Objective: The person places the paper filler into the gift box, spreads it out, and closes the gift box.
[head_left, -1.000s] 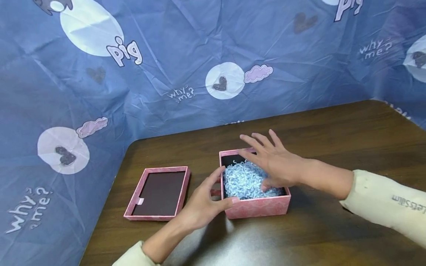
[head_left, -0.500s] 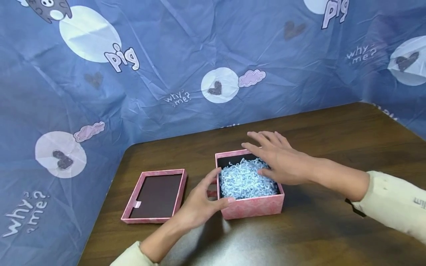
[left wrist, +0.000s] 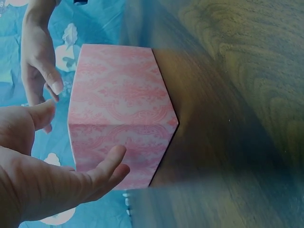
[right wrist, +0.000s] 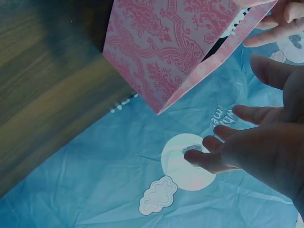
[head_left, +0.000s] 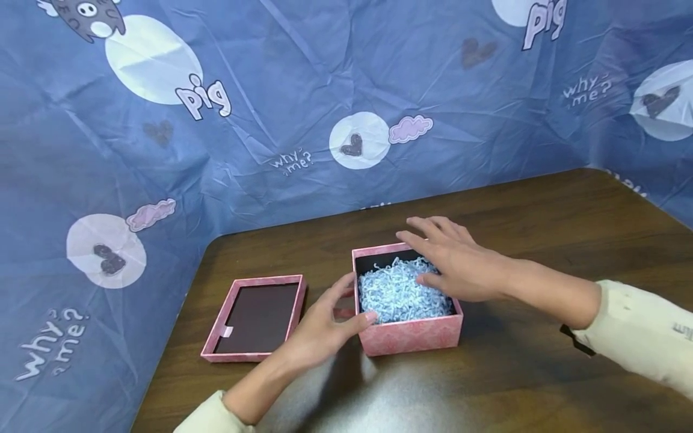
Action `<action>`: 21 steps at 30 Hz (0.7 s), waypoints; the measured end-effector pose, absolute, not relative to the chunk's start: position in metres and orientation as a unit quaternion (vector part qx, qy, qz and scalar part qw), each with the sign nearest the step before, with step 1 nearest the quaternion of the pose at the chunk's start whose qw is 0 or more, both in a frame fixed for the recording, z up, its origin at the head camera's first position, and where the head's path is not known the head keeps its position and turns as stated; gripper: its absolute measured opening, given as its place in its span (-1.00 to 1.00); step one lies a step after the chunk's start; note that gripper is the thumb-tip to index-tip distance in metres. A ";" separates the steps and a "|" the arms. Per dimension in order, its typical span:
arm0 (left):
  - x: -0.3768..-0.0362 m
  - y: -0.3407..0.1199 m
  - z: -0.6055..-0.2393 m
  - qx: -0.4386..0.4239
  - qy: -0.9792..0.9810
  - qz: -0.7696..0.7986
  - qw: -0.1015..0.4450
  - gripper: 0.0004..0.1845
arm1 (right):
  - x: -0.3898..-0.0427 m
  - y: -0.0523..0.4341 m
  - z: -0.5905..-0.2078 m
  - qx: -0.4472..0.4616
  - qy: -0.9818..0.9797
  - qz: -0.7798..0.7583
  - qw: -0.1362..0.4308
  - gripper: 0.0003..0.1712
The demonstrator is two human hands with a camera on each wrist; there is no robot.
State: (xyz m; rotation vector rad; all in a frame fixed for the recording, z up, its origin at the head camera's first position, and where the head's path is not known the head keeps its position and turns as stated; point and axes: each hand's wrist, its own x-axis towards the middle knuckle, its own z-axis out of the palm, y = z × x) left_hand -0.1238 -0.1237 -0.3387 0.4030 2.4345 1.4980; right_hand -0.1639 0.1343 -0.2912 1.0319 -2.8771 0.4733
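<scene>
A pink patterned box (head_left: 412, 337) stands on the table, filled with light-blue shredded paper (head_left: 400, 288). At its left side is my left hand (head_left: 320, 328), fingers along the outer wall and thumb over the near left corner. The left wrist view shows those fingers (left wrist: 107, 173) fairly straight beside the patterned wall. Over the box's right side hovers my right hand (head_left: 460, 264), palm down with fingers extended, hiding part of the paper and the far right rim. In the right wrist view its fingers (right wrist: 209, 159) are spread and hold nothing.
Left of the box lies its pink lid (head_left: 295, 313), inside up, with a dark lining and a small white tab (head_left: 227, 331). The brown wooden table (head_left: 520, 373) runs back to a blue printed cloth (head_left: 281, 90) hung behind and at the left.
My right hand has shifted back from over the paper toward the box's right side, its fingers closer together. The left thumb has slid slightly toward the corner. The head view has shifted a little.
</scene>
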 end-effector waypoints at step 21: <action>-0.117 -0.156 -0.328 0.049 0.854 0.510 0.086 -0.28 | -0.161 0.109 -0.292 0.323 -0.917 0.231 -0.040 -0.20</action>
